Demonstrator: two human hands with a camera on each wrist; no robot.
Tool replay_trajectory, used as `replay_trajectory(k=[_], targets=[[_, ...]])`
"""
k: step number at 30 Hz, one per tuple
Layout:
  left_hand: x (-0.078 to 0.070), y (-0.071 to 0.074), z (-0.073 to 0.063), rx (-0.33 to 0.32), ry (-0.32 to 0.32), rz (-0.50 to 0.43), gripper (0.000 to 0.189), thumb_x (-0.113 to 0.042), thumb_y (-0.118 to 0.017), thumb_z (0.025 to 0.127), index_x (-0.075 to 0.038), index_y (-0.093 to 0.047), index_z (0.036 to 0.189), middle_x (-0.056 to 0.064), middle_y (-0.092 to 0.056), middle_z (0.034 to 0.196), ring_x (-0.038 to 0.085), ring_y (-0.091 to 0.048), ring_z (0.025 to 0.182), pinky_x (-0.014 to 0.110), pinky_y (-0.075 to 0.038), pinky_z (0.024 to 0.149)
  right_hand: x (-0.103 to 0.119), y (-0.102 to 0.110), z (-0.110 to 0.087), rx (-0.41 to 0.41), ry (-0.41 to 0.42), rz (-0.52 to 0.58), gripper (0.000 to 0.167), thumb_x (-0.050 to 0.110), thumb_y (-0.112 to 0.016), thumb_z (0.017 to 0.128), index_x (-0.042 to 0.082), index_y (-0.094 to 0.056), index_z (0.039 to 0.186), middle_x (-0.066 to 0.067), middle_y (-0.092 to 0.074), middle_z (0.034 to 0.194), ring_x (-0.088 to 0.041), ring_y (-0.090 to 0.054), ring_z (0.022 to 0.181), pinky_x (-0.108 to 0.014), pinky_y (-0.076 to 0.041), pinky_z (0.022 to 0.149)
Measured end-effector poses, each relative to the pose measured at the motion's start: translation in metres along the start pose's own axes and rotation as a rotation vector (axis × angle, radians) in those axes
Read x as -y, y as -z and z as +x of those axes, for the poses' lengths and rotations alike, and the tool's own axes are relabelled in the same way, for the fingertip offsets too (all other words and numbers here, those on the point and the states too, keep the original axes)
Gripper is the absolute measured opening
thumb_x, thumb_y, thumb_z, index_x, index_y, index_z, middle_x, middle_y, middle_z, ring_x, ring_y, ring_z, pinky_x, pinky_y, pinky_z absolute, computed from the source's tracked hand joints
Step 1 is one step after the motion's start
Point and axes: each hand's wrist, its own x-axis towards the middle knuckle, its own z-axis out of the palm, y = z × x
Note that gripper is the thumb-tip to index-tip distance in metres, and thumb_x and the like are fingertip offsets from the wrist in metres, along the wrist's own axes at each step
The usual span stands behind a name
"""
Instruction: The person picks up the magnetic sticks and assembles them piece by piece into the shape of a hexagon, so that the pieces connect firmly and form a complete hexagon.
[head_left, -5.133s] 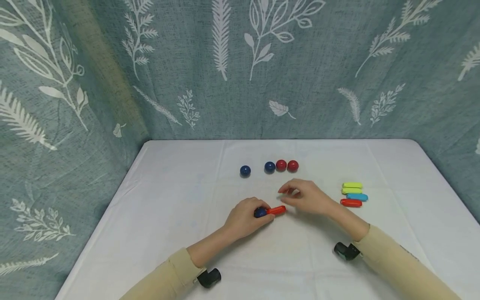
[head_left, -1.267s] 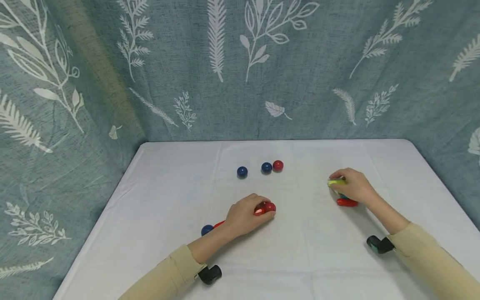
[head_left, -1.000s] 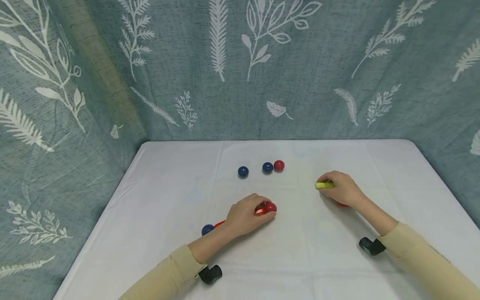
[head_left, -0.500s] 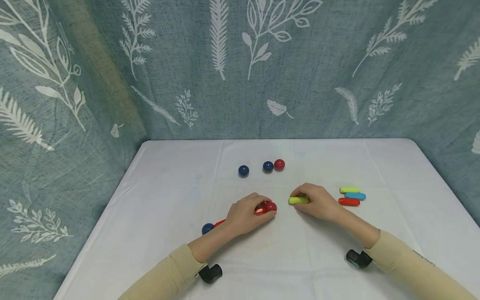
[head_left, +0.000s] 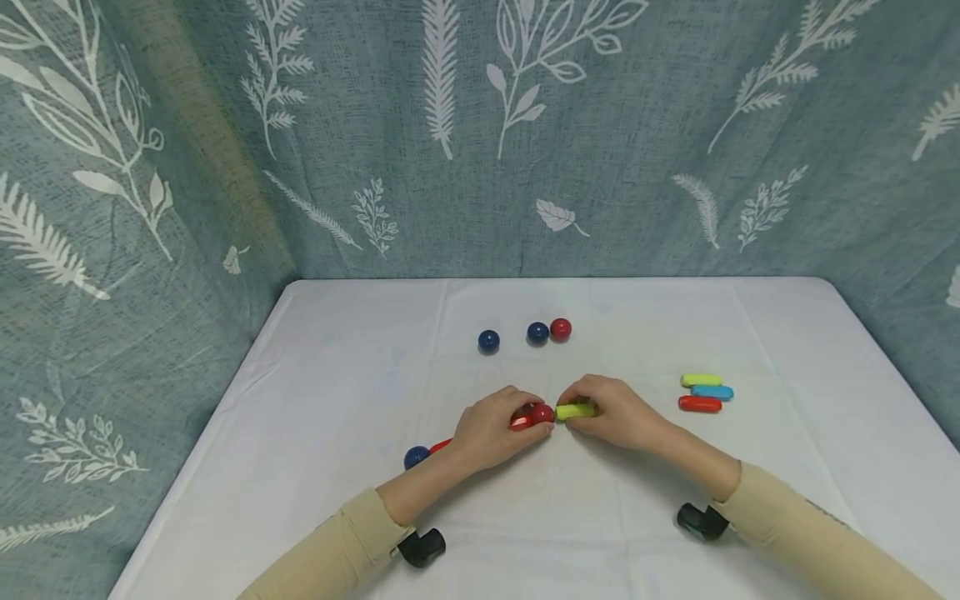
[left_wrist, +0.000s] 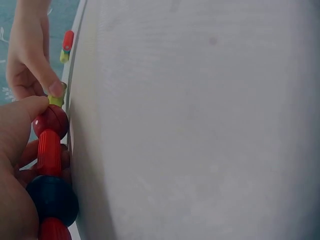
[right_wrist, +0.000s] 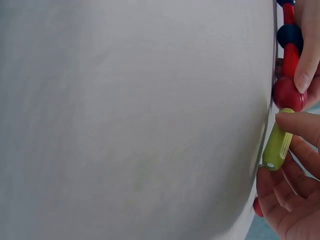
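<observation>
Okay, so the chain looks roughly half built to me: blue ball, red stick, second blue ball, another red stick, then a red end ball. It's around the middle of the white table. The left hand grips the red-ball end, and the right hand pinches a yellow stick right up against that ball. Can't tell whether it's actually seated.

Not joined on: two loose balls, dark blue and navy, plus a spare red ball, all near the far edge. Three sticks, lime, sky blue and plain red, sit towards the right edge.

Chain runs slantwise, blue end towards the near left corner. The yellow stick's long axis is about parallel to the far edge, free end pointing at the right edge.
</observation>
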Motion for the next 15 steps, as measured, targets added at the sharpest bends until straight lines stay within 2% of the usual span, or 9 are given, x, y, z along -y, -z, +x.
replay_trajectory(k=[6, 9, 15], targets=[[-0.0004, 0.0008, 0.0001, 0.002, 0.002, 0.003, 0.038, -0.040, -0.070, 0.089, -0.015, -0.068, 0.117, -0.001, -0.066, 0.105, 0.012, -0.062, 0.091, 0.026, -0.052, 0.076, 0.0018, -0.0015, 0.0018, 0.008, 0.002, -0.004, 0.022, 0.009, -0.074, 0.085, 0.011, -0.069, 0.106, 0.004, -0.065, 0.099, -0.013, -0.055, 0.087, -0.030, -0.050, 0.080], [-0.0020, 0.0016, 0.0002, -0.003, -0.005, 0.034, 0.037, -0.040, -0.070, 0.088, -0.014, -0.068, 0.115, -0.001, -0.067, 0.103, 0.012, -0.061, 0.089, 0.025, -0.051, 0.074, 0.0017, -0.0018, 0.0015, 0.008, -0.002, 0.008, 0.022, 0.008, -0.074, 0.085, 0.011, -0.069, 0.107, 0.003, -0.065, 0.099, -0.013, -0.056, 0.087, -0.030, -0.051, 0.080], [-0.0078, 0.0025, 0.0047, -0.050, -0.083, 0.132, 0.035, -0.041, -0.072, 0.087, -0.014, -0.071, 0.109, -0.002, -0.066, 0.097, 0.012, -0.058, 0.085, 0.019, -0.047, 0.065, 0.0028, -0.0023, 0.0005, 0.003, 0.006, 0.045, 0.024, 0.007, -0.075, 0.084, 0.010, -0.069, 0.107, 0.003, -0.065, 0.099, -0.012, -0.058, 0.088, -0.028, -0.052, 0.081]])
